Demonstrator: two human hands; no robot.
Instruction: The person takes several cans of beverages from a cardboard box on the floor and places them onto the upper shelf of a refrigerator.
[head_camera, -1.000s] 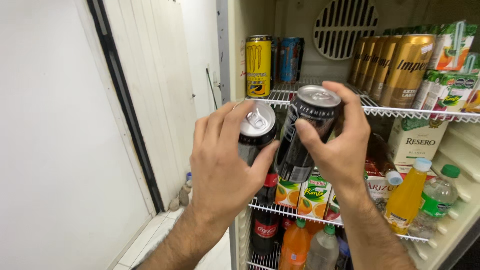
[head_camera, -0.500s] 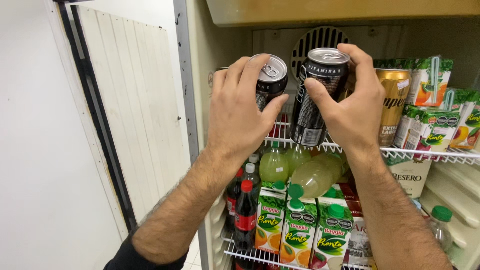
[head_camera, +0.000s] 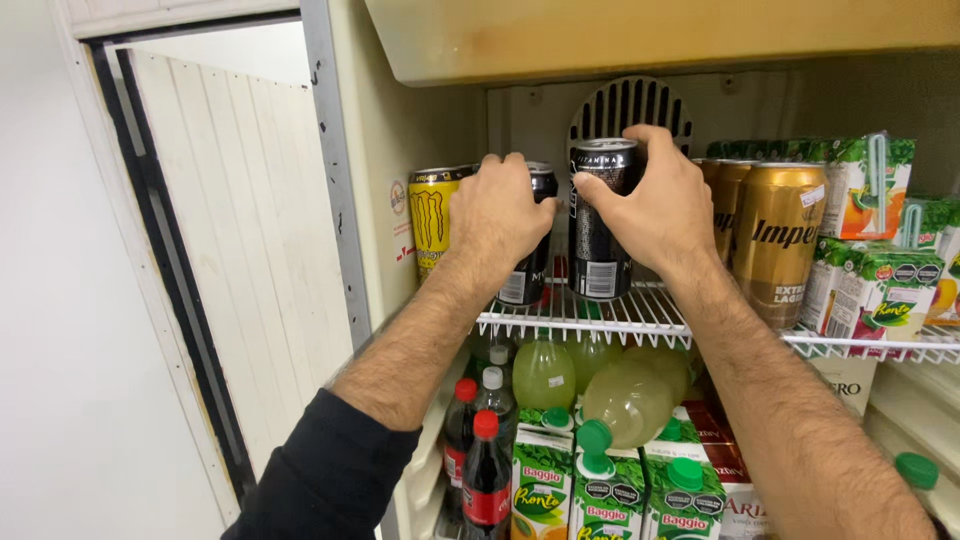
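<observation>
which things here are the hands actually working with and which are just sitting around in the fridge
In hand:
left hand on a black can
right hand on a tall black can
wire shelf

Just there:
yellow can
gold cans
juice cartons
cola bottles

Two tall black drink cans stand upright side by side on the white wire shelf (head_camera: 620, 318) of the fridge. The left black can (head_camera: 528, 262) is mostly covered by the left hand (head_camera: 498, 215), just beside a yellow can (head_camera: 432, 215). The right black can (head_camera: 600, 222), silver-topped with a barcode low down, sits in the right hand (head_camera: 655, 205).
</observation>
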